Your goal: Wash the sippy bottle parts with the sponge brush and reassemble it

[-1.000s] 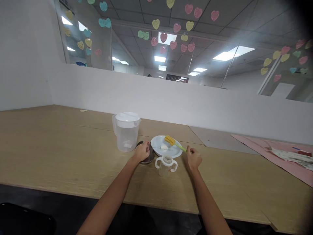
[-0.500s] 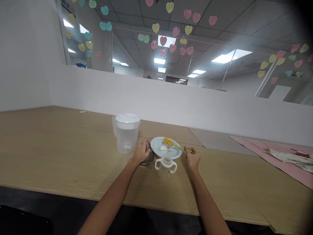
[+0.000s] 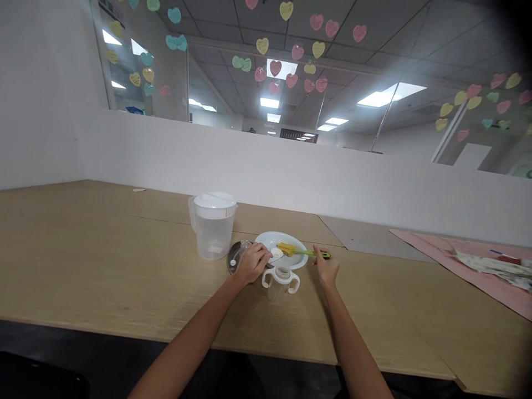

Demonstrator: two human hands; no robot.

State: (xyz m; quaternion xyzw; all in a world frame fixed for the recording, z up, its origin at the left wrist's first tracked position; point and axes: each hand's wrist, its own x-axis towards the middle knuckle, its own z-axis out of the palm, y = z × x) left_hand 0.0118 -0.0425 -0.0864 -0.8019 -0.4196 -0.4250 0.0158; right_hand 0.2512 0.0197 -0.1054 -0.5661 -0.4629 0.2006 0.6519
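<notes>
My right hand is closed on the green handle of a bottle brush, whose yellow sponge head rests over the white plate. At the plate's left rim my left hand is closed, fingertips together, on what looks like a thin rod; its shape is mostly hidden. A small white round piece lies on the plate by those fingertips. Just in front stands a clear baby bottle with two white handles and an uncapped mouth. Left of my left hand, a dark metal dish holds small clear and white parts.
A clear lidded pitcher stands behind the dish, to the left. At the right, a pink cloth carries a patterned cloth and a pen. A white wall closes off the back of the wooden table.
My left hand has moved right from above the metal dish to the plate's rim, uncovering the dish. The bottle brush has shifted slightly and lies more level in my right hand.
</notes>
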